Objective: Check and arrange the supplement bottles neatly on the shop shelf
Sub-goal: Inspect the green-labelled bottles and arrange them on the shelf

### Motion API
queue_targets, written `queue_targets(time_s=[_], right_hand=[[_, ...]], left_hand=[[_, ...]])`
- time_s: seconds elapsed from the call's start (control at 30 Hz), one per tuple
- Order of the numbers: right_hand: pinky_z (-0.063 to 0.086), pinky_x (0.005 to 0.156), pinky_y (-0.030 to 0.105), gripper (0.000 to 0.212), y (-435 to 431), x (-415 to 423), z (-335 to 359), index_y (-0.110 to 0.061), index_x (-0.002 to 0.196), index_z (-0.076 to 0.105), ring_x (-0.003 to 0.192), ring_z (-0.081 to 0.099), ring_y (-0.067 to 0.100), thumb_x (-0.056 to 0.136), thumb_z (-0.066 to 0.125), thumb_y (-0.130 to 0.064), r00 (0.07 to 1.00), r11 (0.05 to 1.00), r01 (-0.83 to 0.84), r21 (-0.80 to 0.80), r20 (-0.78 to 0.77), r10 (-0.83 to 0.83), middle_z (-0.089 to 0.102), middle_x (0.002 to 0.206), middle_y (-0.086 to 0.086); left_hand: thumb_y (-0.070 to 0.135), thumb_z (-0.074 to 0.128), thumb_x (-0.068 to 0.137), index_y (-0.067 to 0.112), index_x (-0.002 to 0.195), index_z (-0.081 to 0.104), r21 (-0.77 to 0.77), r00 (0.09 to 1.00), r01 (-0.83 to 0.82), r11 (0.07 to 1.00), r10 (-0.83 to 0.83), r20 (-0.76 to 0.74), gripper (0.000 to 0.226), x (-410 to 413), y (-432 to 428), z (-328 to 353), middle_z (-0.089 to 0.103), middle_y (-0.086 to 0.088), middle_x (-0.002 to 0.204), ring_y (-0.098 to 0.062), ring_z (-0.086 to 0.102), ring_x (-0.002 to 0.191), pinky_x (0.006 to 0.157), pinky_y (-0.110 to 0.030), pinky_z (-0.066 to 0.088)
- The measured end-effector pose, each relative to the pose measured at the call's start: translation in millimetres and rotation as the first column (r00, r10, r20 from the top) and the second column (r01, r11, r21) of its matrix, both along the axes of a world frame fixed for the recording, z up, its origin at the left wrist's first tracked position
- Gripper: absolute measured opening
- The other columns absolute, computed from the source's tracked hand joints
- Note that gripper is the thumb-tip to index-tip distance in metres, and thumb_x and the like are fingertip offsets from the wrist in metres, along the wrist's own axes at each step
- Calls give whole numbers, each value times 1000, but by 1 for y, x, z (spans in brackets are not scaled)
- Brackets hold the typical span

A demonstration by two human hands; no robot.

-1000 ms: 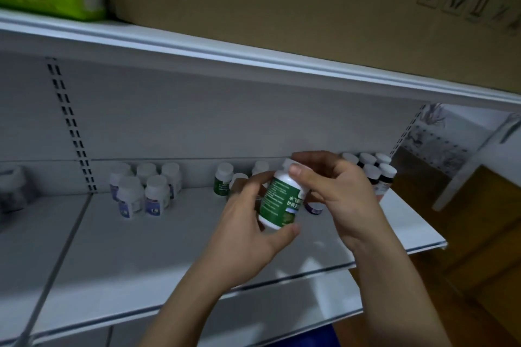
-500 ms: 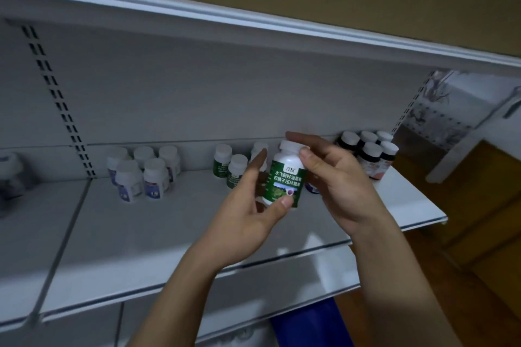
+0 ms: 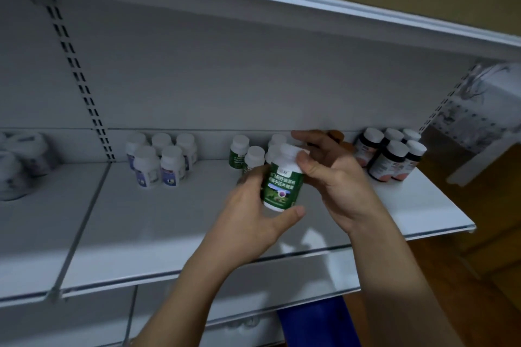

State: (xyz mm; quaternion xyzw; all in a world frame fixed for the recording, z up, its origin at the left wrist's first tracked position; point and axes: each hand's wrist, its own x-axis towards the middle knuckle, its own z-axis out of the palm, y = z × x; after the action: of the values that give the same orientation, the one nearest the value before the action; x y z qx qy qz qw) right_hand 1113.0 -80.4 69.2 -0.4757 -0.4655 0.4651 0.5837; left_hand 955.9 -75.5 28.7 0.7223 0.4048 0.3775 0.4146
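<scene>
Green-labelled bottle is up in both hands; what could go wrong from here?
The green-labelled bottle is held above the shelf, left hand round its body, right hand at its cap; a slip could drop it. Setting it down could knock the green bottles standing close behind it.

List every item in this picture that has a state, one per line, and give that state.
Held bottle: capped, slightly tilted, above the shelf.
Left hand: grips the held bottle's lower body.
Right hand: grips its cap end.
Green bottles: capped, upright on the shelf.
Blue bottles: capped, upright, clustered.
Dark bottles: capped, upright, clustered at the right end.
</scene>
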Motion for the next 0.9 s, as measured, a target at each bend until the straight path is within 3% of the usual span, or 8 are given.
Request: queue_targets(time_s=[0.1,0.2,0.37,0.47,0.57,0.7,0.83,0.9], right_hand=[[53,78,28,39,3,-2,1,-15,112,64,98,67,23,73,69,-14,1000,1000,-20,-13,3,20,68,106,15],[53,79,28,39,7,-6,2,-12,107,67,101,67,25,70,80,-15,1000,1000,-10,-24,-6,10,69,108,16],[54,85,30,34,13,-6,4,-17,97,72,102,66,22,69,82,-32,997,999,-47,-20,62,48,71,107,8],[52,95,36,52,16,-3,7,-19,107,72,113,63,24,65,83,-49,988,991,-131,-4,84,130,69,118,9],[47,102,39,56,19,1,9,-16,125,61,122,58,26,73,75,-29,965,970,-244,5,104,242,65,127,9],[50,95,33,47,23,-4,14,-15,119,65,116,62,25,73,72,-9,974,977,-212,18,83,210,69,118,11],[52,83,28,43,29,-17,19,-17,103,71,98,67,18,62,84,-13,989,994,-102,25,112,99,71,97,0],[53,79,26,43,31,-23,21,-15,97,71,91,68,14,56,80,-20,991,998,-53,32,127,49,72,91,-4]], left_hand=[[41,80,74,37,118,47,-18,1000,-19,1000,19,16,55,0,1,1,60,20,107,4,59,93,74,-14,47],[37,80,75,40,110,46,-35,998,-39,999,40,44,49,-3,4,-1,63,22,97,8,60,86,67,-10,46],[31,81,75,34,107,53,-38,995,-26,999,29,90,42,-10,10,0,66,16,96,3,62,85,67,-16,47],[29,80,77,41,106,54,-16,996,0,1000,2,91,40,-17,13,3,62,18,101,1,60,89,69,-16,49],[28,77,82,46,105,54,-45,991,63,997,-57,123,38,-22,16,2,65,17,103,-2,62,93,78,-27,54],[33,74,75,40,115,53,-113,969,59,992,-30,243,45,-21,18,1,66,19,105,-5,64,98,83,-29,55],[32,85,71,36,113,54,-93,979,-15,996,33,199,53,-15,17,2,65,13,105,0,62,92,76,-13,49],[33,85,69,45,103,52,-40,985,-105,994,109,135,49,-13,20,3,57,12,107,-3,59,95,79,-15,48]])
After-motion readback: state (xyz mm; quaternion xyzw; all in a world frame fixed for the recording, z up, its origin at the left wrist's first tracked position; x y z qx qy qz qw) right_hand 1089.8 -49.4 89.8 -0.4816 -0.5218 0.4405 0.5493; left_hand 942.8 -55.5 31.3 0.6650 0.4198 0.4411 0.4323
